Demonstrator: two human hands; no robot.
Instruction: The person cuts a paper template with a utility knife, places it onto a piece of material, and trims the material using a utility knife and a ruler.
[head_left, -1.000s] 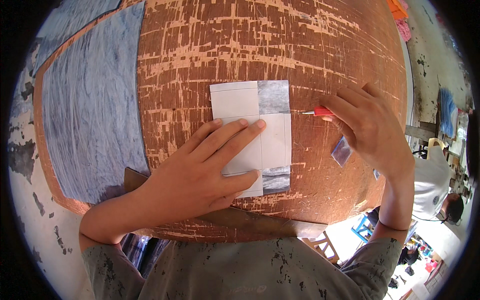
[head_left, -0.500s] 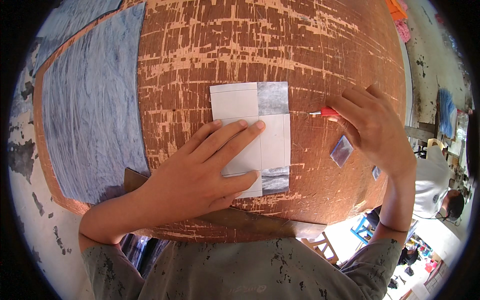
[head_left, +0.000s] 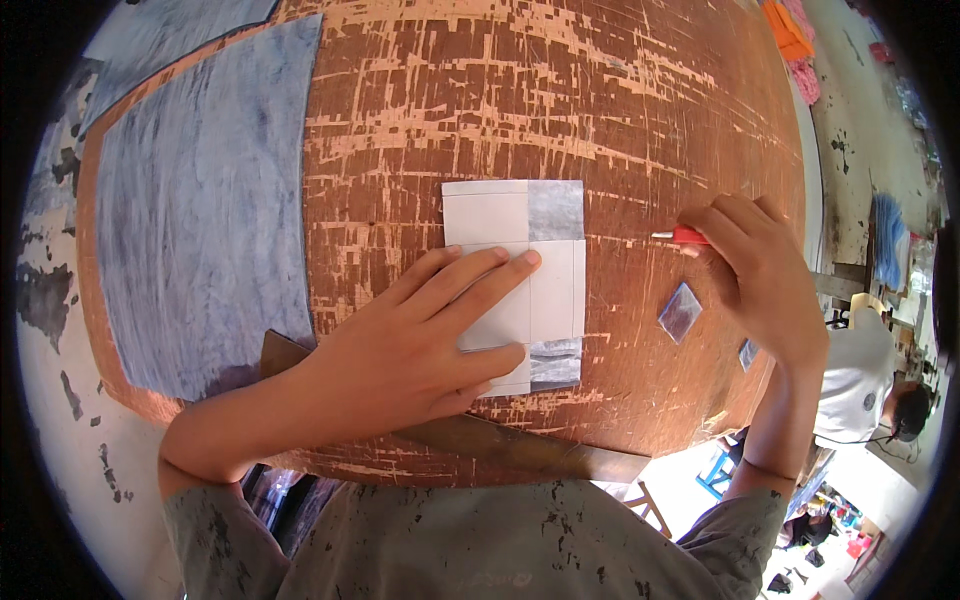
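Note:
My left hand (head_left: pixel 410 335) lies flat with fingers spread on a white paper template (head_left: pixel 485 215) marked with ruled lines. Under the template is a grey-blue mottled sheet piece (head_left: pixel 556 210), showing at its upper right and lower right corners. To the right, my right hand (head_left: pixel 755 265) is closed around a small red-handled craft knife (head_left: pixel 690 236). The knife's metal tip points left and stands apart from the template's right edge. Below the knife lies a small diamond-shaped offcut (head_left: pixel 681 312).
Large grey-blue sheets (head_left: pixel 205 200) cover the left of the scored brown board (head_left: pixel 400 130). A long flat metal strip (head_left: pixel 530 448) runs along the near edge, partly beneath my left forearm. Another offcut (head_left: pixel 748 354) lies by my right wrist. A person in white (head_left: pixel 855 385) is at far right.
My right hand has drawn the knife farther right, away from the template's edge. My left hand stays pressed on the template. The whole view has shifted slightly.

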